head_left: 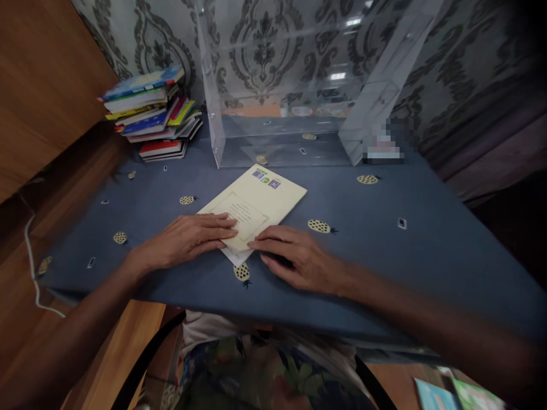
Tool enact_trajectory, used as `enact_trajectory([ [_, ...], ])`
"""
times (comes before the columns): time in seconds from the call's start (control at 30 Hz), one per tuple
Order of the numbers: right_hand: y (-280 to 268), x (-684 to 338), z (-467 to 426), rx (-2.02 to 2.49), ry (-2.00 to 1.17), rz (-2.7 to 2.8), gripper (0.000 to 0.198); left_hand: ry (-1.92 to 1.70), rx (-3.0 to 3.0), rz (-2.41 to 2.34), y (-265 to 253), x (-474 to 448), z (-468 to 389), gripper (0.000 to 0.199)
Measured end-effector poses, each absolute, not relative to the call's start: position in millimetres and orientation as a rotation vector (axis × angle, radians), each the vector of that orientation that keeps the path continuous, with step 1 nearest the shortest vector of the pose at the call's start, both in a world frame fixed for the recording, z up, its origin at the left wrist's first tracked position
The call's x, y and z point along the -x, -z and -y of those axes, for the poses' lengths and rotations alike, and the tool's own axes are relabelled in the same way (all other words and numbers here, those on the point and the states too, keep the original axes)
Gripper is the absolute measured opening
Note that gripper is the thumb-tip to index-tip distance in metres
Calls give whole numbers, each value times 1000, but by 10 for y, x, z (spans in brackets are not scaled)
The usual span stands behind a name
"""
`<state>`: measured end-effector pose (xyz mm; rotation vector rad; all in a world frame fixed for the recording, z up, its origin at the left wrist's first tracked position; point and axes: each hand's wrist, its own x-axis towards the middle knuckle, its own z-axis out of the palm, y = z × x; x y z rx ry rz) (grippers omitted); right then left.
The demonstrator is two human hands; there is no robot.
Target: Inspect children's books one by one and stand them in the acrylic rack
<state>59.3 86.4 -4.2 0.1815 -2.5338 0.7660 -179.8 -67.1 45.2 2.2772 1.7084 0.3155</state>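
Note:
A thin cream book (280, 196) lies aslant on the blue tablecloth, with a barcode, a QR code and a framed block of print on the side facing up. A white page corner (236, 258) sticks out at its near end. My left hand (190, 238) rests flat across the book's left near part, fingers stretched out. At the near right corner, my right hand (301, 257) touches the book's edge with its fingertips. Its fingers are slightly bent and apart, and do not close round the book.
A clear acrylic rack (348, 136) stands at the back of the table. Left of it is an uneven stack of books (149, 117). A pixelated item (383, 149) sits right of the rack. A white cable (32, 267) hangs at the left; more books (436, 394) lie below right.

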Motion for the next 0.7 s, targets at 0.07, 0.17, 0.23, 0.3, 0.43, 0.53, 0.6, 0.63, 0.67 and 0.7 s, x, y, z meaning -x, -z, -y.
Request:
enact_trajectory([
  [0.07,49,-584,-905,-160,-739,2529,28,-327,-2258,-1718,-468,1794,665,37],
  [0.17,44,-565,-948,-138,-704,2519,25,-337,-2234,-1708,-487,1794,661,38],
  [0.23,40,-551,-968,-127,-679,2515,25,-342,-2219,-1704,-488,1797,662,38],
  [0.3,43,-533,-1000,-100,-646,2527,25,-356,-2208,-1708,-474,1801,667,38],
  [0.43,73,-490,-1170,118,-475,2556,27,-391,-2197,-1720,-411,1791,716,40],
  [0.53,101,-463,-1370,406,-308,2546,26,-372,-2204,-1779,-372,1707,802,49],
  [0.6,104,-452,-1475,568,-288,2544,28,-309,-2193,-1893,-349,1576,874,58],
  [0.63,97,-450,-1506,633,-309,2546,29,-267,-2178,-1971,-335,1486,908,62],
  [0.67,86,-449,-1521,687,-340,2553,31,-225,-2161,-2055,-316,1383,935,65],
  [0.7,72,-450,-1520,737,-370,2559,33,-184,-2142,-2140,-294,1271,955,69],
])
